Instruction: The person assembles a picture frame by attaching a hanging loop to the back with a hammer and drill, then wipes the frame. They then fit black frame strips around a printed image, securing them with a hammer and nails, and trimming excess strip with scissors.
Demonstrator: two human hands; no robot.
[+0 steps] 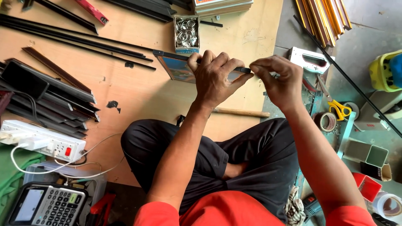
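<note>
A small picture in a thin black frame (178, 67) lies flat on the smooth wooden board (138, 92). The left hand (215, 77) wraps tight around its right end. The right hand (278, 81) pinches the frame's corner with closed fingertips. Behind the frame sits a little box of shiny metal rings (186, 33). A wooden handle (240, 112) lies near the knees.

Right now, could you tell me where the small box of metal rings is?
In the head view, the box of metal rings sits on the wooden board, top centre, just beyond the left hand and the framed picture.
</note>
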